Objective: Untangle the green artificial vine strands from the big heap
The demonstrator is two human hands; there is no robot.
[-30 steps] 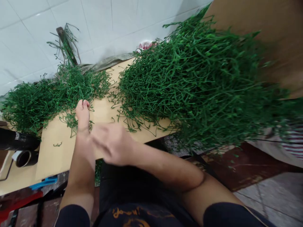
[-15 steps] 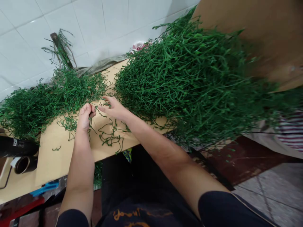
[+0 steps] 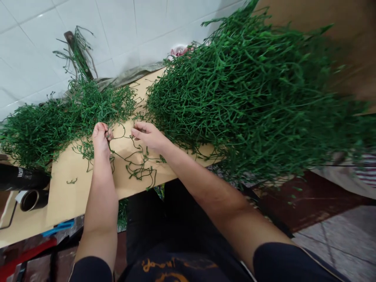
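Observation:
My left hand (image 3: 101, 136) is closed over the tan board, with thin green plastic-looking stems (image 3: 120, 137) coming out of its fingers. To its right, my right hand (image 3: 147, 134) has thumb and fingertips pinched together at the end of a thin green stem. Between and below the hands, loose green stems (image 3: 140, 170) lie tangled on the board (image 3: 70, 199). A big heap of green branching stems (image 3: 223, 90) rises just beyond and right of my right hand. A smaller heap (image 3: 38, 129) spreads out past my left hand.
A black cylinder (image 3: 22, 178) and a dark round roll or cup (image 3: 31, 200) lie at the left edge. A brown upright stick (image 3: 78, 55) leans by the white tiled wall (image 3: 117, 27). A blue object (image 3: 60, 227) sits below the board's left edge. Brown cardboard (image 3: 352, 47) stands at right.
My hands have moved apart, the left slightly left and up, the right slightly right. My right fingers have closed from a looser spread to a pinch. The view has shifted a little.

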